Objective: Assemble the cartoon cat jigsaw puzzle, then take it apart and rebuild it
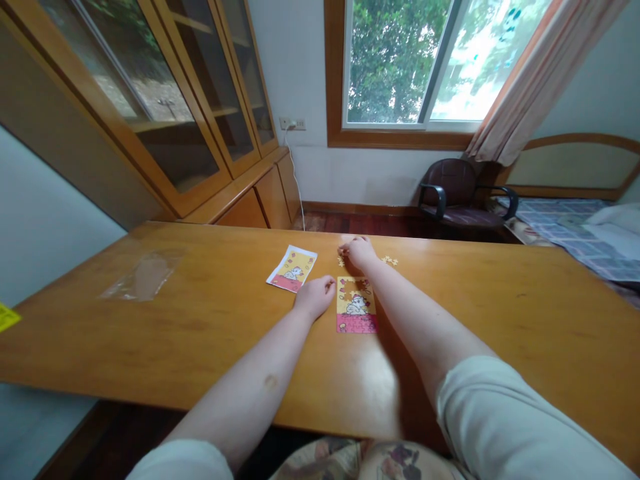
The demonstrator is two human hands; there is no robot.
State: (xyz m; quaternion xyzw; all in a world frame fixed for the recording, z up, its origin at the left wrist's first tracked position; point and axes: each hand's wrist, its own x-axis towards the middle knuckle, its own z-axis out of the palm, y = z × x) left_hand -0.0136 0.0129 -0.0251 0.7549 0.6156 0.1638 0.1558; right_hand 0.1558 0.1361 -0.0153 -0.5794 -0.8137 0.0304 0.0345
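A jigsaw puzzle [357,323] lies on the table in front of me, pink below and yellow above, with a white cartoon animal and gaps in its upper part. My left hand [315,297] rests just left of it, fingers curled closed by its upper left edge; anything inside them is hidden. Beyond the puzzle, my right hand [359,252] reaches over loose puzzle pieces [341,262], fingertips pinched together; what they grip is too small to make out. More loose yellow pieces [390,261] lie right of that wrist. A picture card [293,268] with the same design sits beside my left hand.
A clear plastic bag [145,277] lies on the left of the wooden table [225,333]. A yellow label [8,318] shows at the far left. Beyond the table stand a glass-doored cabinet [200,193], an armchair [453,190] and a bed [565,230].
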